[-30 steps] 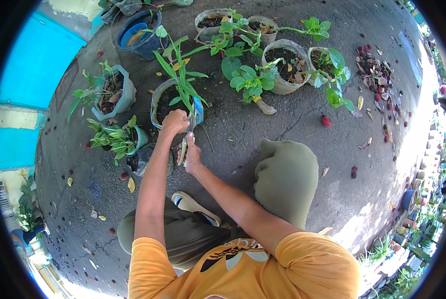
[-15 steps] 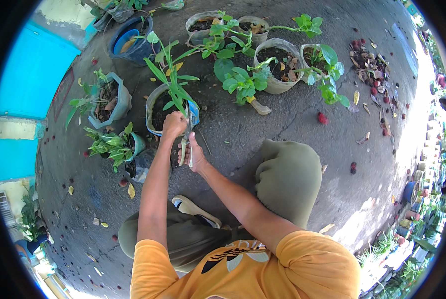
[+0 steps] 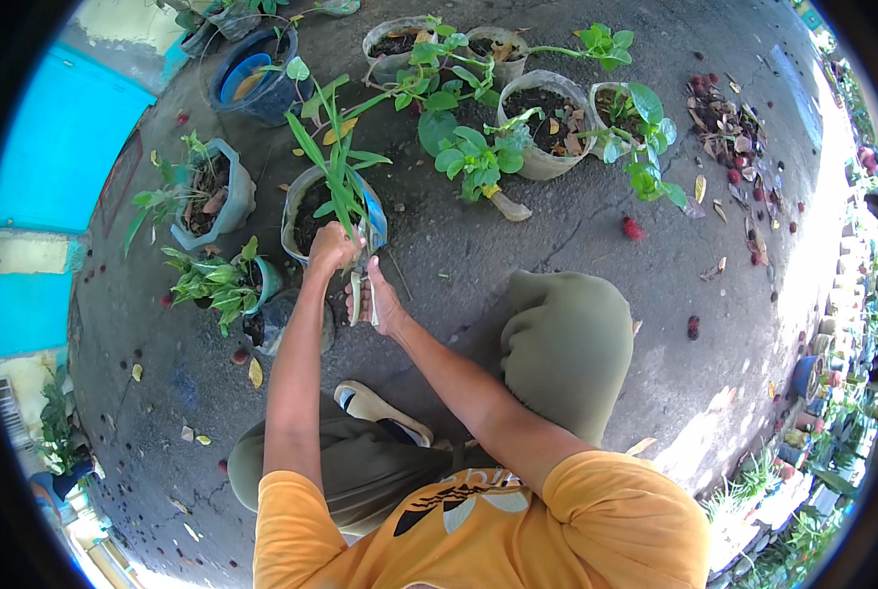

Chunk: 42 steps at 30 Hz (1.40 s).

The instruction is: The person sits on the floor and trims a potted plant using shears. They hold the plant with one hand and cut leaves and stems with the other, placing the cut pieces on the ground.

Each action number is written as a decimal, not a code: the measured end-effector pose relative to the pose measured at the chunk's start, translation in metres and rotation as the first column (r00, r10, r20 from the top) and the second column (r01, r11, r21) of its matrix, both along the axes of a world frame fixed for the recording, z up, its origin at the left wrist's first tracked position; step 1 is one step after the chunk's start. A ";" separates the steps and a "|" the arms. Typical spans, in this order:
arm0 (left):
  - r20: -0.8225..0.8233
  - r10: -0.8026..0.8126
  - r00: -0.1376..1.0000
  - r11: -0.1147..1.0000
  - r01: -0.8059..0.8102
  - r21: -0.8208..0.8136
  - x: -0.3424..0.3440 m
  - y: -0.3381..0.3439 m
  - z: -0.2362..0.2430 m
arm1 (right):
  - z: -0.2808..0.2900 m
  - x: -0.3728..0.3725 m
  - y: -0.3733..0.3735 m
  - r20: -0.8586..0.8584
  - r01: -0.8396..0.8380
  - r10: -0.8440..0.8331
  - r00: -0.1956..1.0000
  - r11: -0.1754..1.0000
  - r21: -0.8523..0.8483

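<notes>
My left hand (image 3: 333,247) is closed round the lower stems of a long-leaved green plant (image 3: 339,179), at the near rim of its white-and-blue pot (image 3: 377,224). Just beside it on the right, my right hand (image 3: 387,306) grips pruning shears by their cream handles (image 3: 354,294). The handles stand apart, and the metal blades point up past my left hand, close to the stems. Where exactly the blades meet the plant is hard to make out. Dark soil shows inside the pot behind the leaves.
A pale octagonal pot (image 3: 241,199) and a small teal pot (image 3: 270,283) stand to the left. Further off are a dark blue tub (image 3: 225,108) and several whitish pots, including a large one (image 3: 549,169). Dry leaves and red fruits (image 3: 634,229) lie on the pavement.
The plant and its pot appear slightly further left. The shears sit a little lower beside my left hand, their handles slightly wider apart. Both hands keep their grips.
</notes>
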<state>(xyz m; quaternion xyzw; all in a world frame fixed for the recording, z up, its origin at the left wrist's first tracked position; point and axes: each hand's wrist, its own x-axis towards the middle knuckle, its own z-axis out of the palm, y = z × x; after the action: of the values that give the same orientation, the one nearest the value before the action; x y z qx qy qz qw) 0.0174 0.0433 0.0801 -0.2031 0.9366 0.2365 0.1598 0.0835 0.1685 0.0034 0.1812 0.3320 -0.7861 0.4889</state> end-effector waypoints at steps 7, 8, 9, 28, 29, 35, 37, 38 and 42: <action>0.137 -0.223 0.965 0.972 0.209 0.110 0.024 -0.024 0.004 | 0.005 0.023 -0.001 0.050 -0.097 0.101 0.994 0.991 -0.090; 0.118 -0.313 0.942 0.949 0.307 0.069 0.026 -0.025 0.006 | 0.005 0.027 -0.001 0.071 -0.113 0.119 0.990 0.990 -0.086; 0.082 -0.335 0.939 0.942 0.333 0.037 0.028 -0.023 0.007 | 0.005 0.030 0.000 0.099 -0.103 0.119 0.988 0.983 -0.153; -0.050 -0.142 0.989 0.931 0.116 -0.345 0.016 0.044 -0.022 | -0.012 -0.012 0.084 0.068 -0.507 0.591 0.804 0.741 -0.440; -0.031 -0.151 0.988 0.934 0.132 -0.333 0.016 0.041 -0.021 | -0.015 -0.011 0.089 0.050 -0.518 0.605 0.794 0.718 -0.465; -0.017 -0.143 0.990 0.960 0.135 -0.247 0.014 0.025 -0.018 | -0.025 0.009 0.123 0.160 -0.498 0.578 0.800 0.789 -0.360; 0.031 -0.170 0.985 0.957 0.173 -0.232 0.014 0.022 -0.019 | -0.023 0.008 0.123 0.117 -0.437 0.525 0.843 0.796 -0.419; 0.036 -0.184 0.982 0.958 0.188 -0.216 0.015 0.019 -0.018 | -0.022 0.006 0.119 0.095 -0.421 0.497 0.863 0.810 -0.409; 0.057 -0.303 0.951 0.946 0.308 -0.102 0.012 0.003 -0.012 | -0.011 0.003 0.095 -0.008 -0.409 0.440 0.898 0.828 -0.383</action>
<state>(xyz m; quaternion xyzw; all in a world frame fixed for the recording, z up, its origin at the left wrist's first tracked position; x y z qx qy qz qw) 0.0289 0.0461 0.0680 -0.0689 0.9648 0.1531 0.2023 0.0868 0.2634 -0.0076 0.0375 0.1875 -0.6986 0.6895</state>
